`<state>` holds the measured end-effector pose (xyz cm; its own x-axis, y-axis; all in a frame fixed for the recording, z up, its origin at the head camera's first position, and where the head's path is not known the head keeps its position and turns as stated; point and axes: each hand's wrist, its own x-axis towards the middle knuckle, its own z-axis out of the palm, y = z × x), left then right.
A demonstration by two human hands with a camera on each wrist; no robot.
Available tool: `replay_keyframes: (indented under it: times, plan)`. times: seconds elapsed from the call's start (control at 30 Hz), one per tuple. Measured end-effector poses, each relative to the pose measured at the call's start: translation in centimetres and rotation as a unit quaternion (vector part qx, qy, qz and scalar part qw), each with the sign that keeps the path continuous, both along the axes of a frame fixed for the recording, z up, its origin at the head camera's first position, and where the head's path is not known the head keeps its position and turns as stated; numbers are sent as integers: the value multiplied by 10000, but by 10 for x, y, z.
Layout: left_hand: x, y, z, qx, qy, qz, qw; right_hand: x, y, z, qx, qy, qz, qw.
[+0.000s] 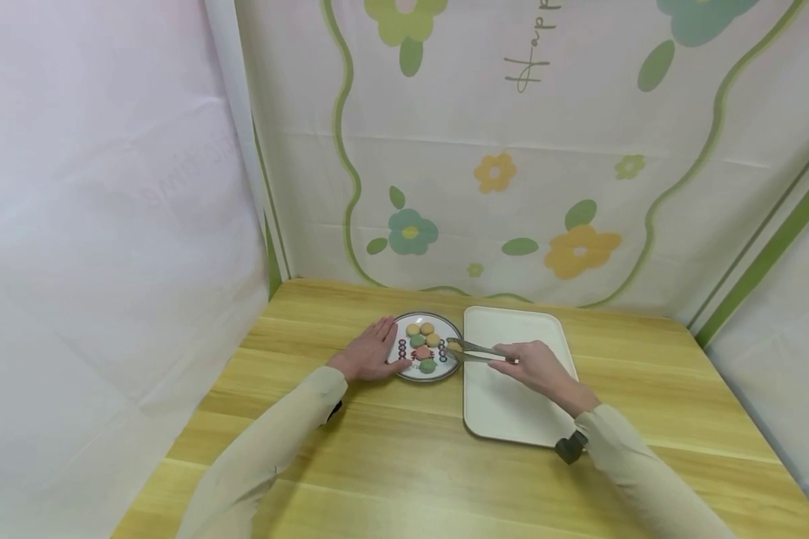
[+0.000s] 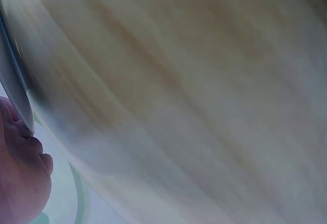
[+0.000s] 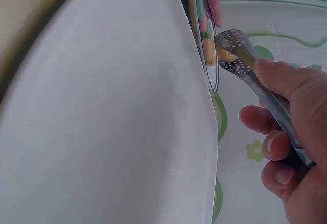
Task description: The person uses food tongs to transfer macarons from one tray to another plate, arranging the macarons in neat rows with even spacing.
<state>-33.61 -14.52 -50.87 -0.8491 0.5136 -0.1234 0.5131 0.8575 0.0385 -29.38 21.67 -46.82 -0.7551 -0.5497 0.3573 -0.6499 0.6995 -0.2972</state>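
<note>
My right hand point(image 1: 539, 367) grips metal tongs point(image 1: 477, 347) with perforated heads, seen close in the right wrist view. Between the heads sits a small yellow round cookie point(image 3: 226, 55), like a macaron, over the right rim of a dark-edged white plate point(image 1: 453, 326). On the plate lie several more such cookies: yellow point(image 1: 428, 329), green point(image 1: 428, 366) and pink point(image 1: 422, 352). At the plate's left rim rests my left hand point(image 1: 369, 355), fingers fairly straight and thumb reaching over the near side. The left wrist view shows only part of that hand point(image 2: 23, 175) against the plate's edge.
Right beside the plate, a white rectangular tray point(image 1: 512, 404) lies under my right hand. Both stand on a wood-grain table point(image 1: 391, 457). A flower-printed cloth point(image 1: 438, 180) hangs along the back edge, with pale cloth walls on both sides.
</note>
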Motion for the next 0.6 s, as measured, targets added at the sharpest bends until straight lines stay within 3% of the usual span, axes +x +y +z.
replay_keyframes:
  times: [0.27, 0.6]
  plan:
    - [-1, -1, 0, -67, -9, 56, 10000, -9, -10, -1, 254, -496, -237, 9982]
    - [-2, -1, -4, -47, 61, 13, 10000, -19, -21, -12, 379, -742, -371, 9958]
